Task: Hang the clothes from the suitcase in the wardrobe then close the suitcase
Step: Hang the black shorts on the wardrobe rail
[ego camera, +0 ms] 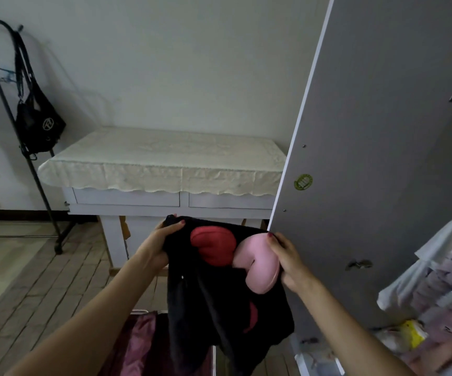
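Observation:
A black fluffy garment (219, 302) with a red patch and a pink patch hangs between my two hands in the lower middle of the head view. My left hand (162, 240) grips its upper left edge. My right hand (287, 260) grips its upper right edge beside the pink patch. Below it lies the open suitcase (140, 346) with a dark pink lining, only partly in view. The grey wardrobe door (382, 158) stands open at the right, and clothes (436, 280) hang inside the wardrobe at the far right.
A white table (162, 202) with a cream cloth stands against the wall ahead. A black coat rack (29, 147) with a black bag (39, 123) stands at the left. Tiled floor lies at the lower left. Bags and a yellow item (412, 332) sit on the wardrobe floor.

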